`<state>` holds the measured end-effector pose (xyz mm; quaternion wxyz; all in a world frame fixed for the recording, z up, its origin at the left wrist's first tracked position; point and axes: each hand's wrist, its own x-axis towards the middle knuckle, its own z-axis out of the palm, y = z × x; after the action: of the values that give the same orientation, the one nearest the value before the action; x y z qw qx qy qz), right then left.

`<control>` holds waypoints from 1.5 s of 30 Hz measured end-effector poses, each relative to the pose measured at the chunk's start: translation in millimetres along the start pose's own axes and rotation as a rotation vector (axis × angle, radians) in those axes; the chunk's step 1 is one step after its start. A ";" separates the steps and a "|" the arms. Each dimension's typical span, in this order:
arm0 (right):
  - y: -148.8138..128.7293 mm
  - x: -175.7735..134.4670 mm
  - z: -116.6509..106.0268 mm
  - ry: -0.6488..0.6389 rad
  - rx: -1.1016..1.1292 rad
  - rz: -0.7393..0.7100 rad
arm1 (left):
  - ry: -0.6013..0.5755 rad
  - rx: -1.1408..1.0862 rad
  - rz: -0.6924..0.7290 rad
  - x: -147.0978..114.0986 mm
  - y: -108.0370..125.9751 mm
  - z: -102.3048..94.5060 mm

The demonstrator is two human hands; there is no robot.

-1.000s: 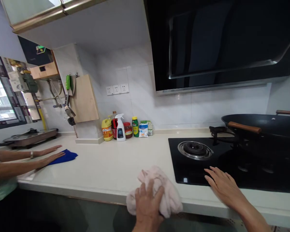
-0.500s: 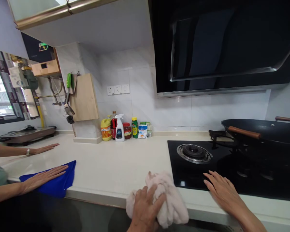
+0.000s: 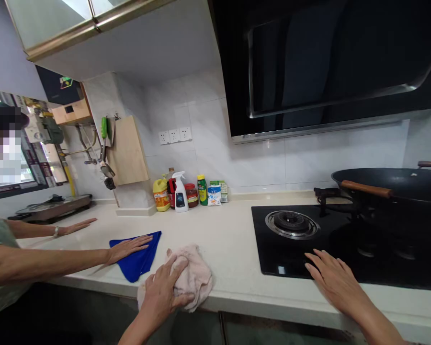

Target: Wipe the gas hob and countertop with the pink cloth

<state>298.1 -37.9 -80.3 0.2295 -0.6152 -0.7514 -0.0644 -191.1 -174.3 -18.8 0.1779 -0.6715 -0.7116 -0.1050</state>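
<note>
My left hand (image 3: 164,289) presses on a crumpled pale pink cloth (image 3: 198,275), its fingers bent over the fabric at the counter's front edge. Part of the cloth hangs past that edge. With fingers spread, my right hand (image 3: 332,278) rests at the front border of the black glass gas stove (image 3: 290,261) and holds nothing. To the left, a co-worker's hand (image 3: 129,247) lies flat on a blue cloth (image 3: 138,264). That person's other hand (image 3: 77,226) is flat on the white counter (image 3: 233,244) farther back.
Along the wall stand a white spray bottle (image 3: 180,194), a yellow jug (image 3: 161,194), a red-lidded jar (image 3: 191,195) and other containers. A large wok (image 3: 409,184) sits on the stove's right burner. The range hood (image 3: 319,67) hangs low above.
My left hand has slid the pink cloth leftward along the counter. The co-worker's hand has moved right with the blue cloth. My right hand stays by the stove's front.
</note>
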 end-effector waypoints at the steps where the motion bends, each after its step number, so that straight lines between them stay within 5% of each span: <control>1: -0.4 -0.2 -0.2 0.000 0.004 0.004 | -0.034 0.015 -0.036 5.1 6.2 -4.8; 7: 0.9 1.2 3.8 0.010 0.006 0.007 | -0.168 -0.039 -0.093 42.4 60.0 -15.4; 11: 2.2 2.2 6.1 0.014 -0.010 0.007 | -0.242 -0.201 -0.011 62.7 116.2 -15.5; 15: -0.1 1.5 1.0 0.013 -0.034 -0.003 | -0.325 -0.393 0.180 63.9 177.8 -22.2; 18: -2.7 0.9 -4.6 0.010 -0.047 -0.012 | -0.329 -0.450 0.223 53.6 199.9 -26.8; 21: -4.3 0.5 -7.8 0.001 -0.055 -0.016 | -0.312 -0.444 0.256 39.0 193.5 -27.8; 26: -4.5 -0.3 -7.7 -0.008 -0.048 -0.009 | -0.236 -0.387 0.365 14.6 150.1 -26.3; 30: -4.5 -1.6 -7.8 0.018 -0.015 -0.020 | -0.197 -0.275 0.285 15.0 111.5 -21.4; 37: -12.4 -1.8 -15.9 -0.007 0.006 0.005 | -0.230 -0.129 0.098 67.5 74.3 -4.9; 45: -22.4 -1.5 -28.3 -0.008 0.012 0.023 | -0.211 -0.046 -0.029 149.9 100.1 24.6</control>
<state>284.4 -55.2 -51.7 0.2309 -0.6227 -0.7456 -0.0548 -99.6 -19.5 8.8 0.0849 -0.6722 -0.7336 -0.0528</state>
